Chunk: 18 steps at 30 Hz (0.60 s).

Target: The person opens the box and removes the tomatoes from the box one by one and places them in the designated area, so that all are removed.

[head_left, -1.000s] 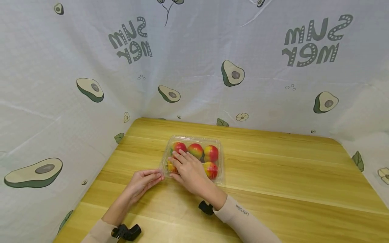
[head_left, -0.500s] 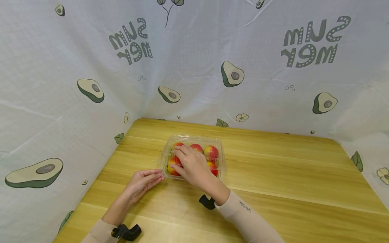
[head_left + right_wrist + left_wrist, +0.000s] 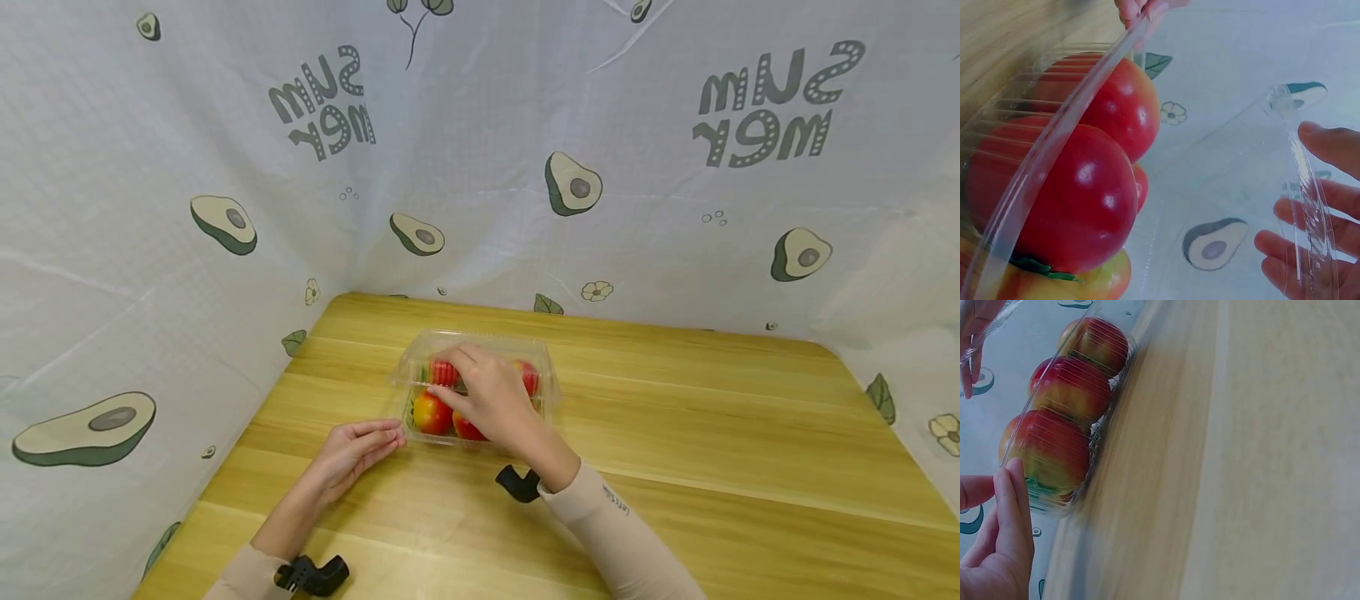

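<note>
A clear plastic clamshell box [image 3: 417, 439] of round red-and-yellow fruits [image 3: 432, 412] stands on the table. Its lid [image 3: 420, 354] is raised at the front and tilts toward the back. My left hand [image 3: 360, 450] pinches the box rim at the near left corner, fingertips and thumb together. Under and around the lid's front edge is my right hand [image 3: 495, 396], its loosely bent fingers apart from the thumb. In the right wrist view, the fingers show through the clear lid rim [image 3: 1316, 231], and the thumb lies across it. My right hand hides some of the fruits.
The wooden table [image 3: 712, 433] stretches far to the right of the box. A white cloth [image 3: 480, 150] printed with avocados hangs behind and at the sides. Each wrist wears a black camera mount [image 3: 315, 575].
The lid has gone from lying over the fruits to tilted up. My right hand has lifted its front edge, moving up and slightly right. My left hand stays at the corner.
</note>
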Each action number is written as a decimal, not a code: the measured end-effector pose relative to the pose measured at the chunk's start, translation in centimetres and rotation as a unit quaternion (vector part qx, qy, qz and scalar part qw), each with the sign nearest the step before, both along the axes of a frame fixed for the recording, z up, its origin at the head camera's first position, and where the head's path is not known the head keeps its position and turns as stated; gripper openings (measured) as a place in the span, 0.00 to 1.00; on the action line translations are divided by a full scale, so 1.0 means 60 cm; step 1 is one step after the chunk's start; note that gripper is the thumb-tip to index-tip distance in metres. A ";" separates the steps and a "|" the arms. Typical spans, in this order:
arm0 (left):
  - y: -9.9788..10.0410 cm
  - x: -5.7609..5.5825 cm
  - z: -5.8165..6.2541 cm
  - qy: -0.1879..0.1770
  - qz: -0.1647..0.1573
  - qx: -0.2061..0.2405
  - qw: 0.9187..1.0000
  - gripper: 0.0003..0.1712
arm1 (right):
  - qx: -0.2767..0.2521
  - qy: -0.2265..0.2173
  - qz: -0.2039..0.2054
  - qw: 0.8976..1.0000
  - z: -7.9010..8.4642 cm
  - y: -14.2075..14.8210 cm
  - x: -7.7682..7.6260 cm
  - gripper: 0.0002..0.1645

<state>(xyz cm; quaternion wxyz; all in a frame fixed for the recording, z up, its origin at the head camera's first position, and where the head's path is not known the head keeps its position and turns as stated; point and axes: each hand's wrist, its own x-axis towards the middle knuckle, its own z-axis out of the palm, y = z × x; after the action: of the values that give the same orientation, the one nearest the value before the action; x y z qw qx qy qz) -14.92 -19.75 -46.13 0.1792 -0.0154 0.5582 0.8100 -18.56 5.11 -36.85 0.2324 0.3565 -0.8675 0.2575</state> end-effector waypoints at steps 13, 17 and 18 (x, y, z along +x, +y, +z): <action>-0.001 0.000 0.001 -0.006 0.000 0.009 1.000 0.19 | -0.018 0.044 0.016 0.999 0.008 0.010 -0.014 0.19; 0.000 -0.002 -0.001 -0.011 0.003 0.010 1.000 0.19 | -0.026 0.038 0.017 0.999 0.013 0.015 -0.019 0.20; 0.000 -0.002 -0.001 -0.012 0.003 0.011 1.000 0.19 | -0.028 0.039 0.017 0.999 0.014 0.016 -0.020 0.20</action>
<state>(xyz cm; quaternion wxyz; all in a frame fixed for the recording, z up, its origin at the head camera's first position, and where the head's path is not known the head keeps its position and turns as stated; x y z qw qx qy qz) -15.04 -19.77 -46.19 0.1835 -0.0252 0.5474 0.8161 -19.73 6.05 -36.02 0.2710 0.3747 -0.8442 0.2713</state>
